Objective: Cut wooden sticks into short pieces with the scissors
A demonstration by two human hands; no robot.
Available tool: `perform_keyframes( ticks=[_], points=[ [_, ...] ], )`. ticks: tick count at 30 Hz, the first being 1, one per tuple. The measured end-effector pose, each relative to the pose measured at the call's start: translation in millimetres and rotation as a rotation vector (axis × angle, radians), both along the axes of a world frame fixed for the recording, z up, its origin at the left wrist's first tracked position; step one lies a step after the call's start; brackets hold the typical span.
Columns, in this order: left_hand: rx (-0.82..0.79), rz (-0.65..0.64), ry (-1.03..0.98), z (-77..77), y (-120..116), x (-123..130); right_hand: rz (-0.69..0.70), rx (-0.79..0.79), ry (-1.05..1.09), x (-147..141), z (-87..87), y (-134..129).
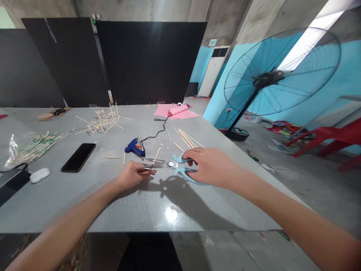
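- The right hand [210, 165] grasped the scissors [170, 164] by their light blue handles [178, 171], with its fingers bent around them; the handles stood apart, so the blades [160, 165] looked parted.
- The left hand [132, 176] was curled at the blade end; whether it pinched the short stick [157, 155], the metal or both, I could not tell.
- That stick slanted across the blades, between the two hands, above the grey table [118, 210].
- The step looked like a cut through wood. Done well, it probably called for the stick to sit near the pivot, where the blades bit hardest, rather than out by the tips.
- A square crossing would have given a cleaner end than the slant seen there; a slanted stick could have slid or split.
- The left fingertips lay very near the metal, so keeping them clear of the closing edges mattered most.
- A slow, firm squeeze seemed safer than a snap, since a small offcut could have flown off.
- The glue gun [135, 147] lay just beyond the left hand, its cord [164, 127] running back across the table; elbow room on that side deserved care.
- Loose sticks [186, 138] lay beyond the right hand, within easy reach.
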State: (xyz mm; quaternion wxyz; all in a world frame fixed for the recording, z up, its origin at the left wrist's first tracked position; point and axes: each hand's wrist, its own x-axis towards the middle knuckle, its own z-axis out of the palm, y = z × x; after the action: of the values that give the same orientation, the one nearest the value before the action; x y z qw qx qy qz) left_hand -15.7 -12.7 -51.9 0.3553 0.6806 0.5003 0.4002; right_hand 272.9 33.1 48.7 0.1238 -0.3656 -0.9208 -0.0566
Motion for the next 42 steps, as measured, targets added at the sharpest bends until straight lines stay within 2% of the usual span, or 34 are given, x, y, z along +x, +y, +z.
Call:
perform_keyframes(
  ticks=[6,11,15,20,27,33,42],
  points=[
    [0.023,0.008,0.028,1.2,-1,-1,-0.013,-0.006,-0.026,0,7.2,-4],
    [0.020,0.050,0.057,-4.2,1,-2,-0.107,-0.020,-0.075,-3,7.1,-14],
    [0.057,0.112,0.047,-5.1,-2,4,-0.225,-0.038,-0.070,-11,-5.0,-36],
    [0.223,0.214,0.117,-5.9,-8,14,-0.377,-0.030,-0.053,-24,-22.6,-72],
    [0.341,0.270,0.218,-9.4,-10,17,-0.449,0.110,-0.043,-45,-31.4,-108],
    [0.345,0.274,0.245,-14.6,-9,16,-0.490,0.127,-0.047,-62,-27.8,-125],
    [0.357,0.273,0.206,-14.4,-7,16,-0.495,0.112,-0.065,-74,-13.1,-131]
  ],
)
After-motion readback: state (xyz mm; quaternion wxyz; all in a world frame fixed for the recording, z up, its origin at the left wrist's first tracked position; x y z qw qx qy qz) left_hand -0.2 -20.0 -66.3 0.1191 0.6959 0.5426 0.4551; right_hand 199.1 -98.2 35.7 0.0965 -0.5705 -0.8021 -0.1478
